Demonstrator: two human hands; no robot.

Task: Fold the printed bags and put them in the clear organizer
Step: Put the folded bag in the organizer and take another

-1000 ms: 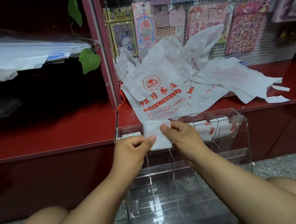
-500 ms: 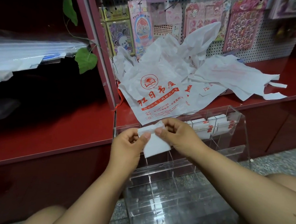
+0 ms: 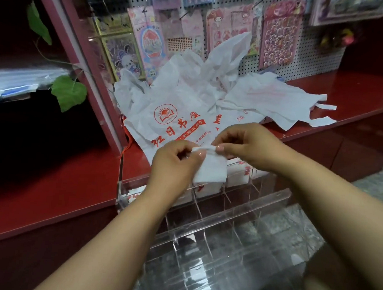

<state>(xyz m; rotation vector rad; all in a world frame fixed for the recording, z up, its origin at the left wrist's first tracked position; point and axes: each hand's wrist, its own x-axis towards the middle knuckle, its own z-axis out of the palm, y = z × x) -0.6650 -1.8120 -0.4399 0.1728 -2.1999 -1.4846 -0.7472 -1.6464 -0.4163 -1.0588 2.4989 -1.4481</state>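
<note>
A small folded white bag [image 3: 211, 171] hangs just above the clear organizer [image 3: 273, 198], pinched along its top edge by both hands. My left hand [image 3: 173, 164] holds its left corner and my right hand [image 3: 242, 144] holds its right corner. Behind them a heap of unfolded white printed bags [image 3: 183, 112] with red lettering lies on the red shelf [image 3: 47, 180]. Folded bags with red print [image 3: 240, 173] stand in the organizer's back compartments, partly hidden by my hands.
A pegboard [image 3: 317, 56] hung with sticker packs rises behind the bag heap. A pink cabinet frame [image 3: 79, 53] and green leaves [image 3: 68, 92] stand at the left. The organizer's front compartments [image 3: 212, 248] show the grey floor through them.
Both hands have lifted the folded bag up and slightly right, away from the organizer's rim. The view has moved closer to the shelf.
</note>
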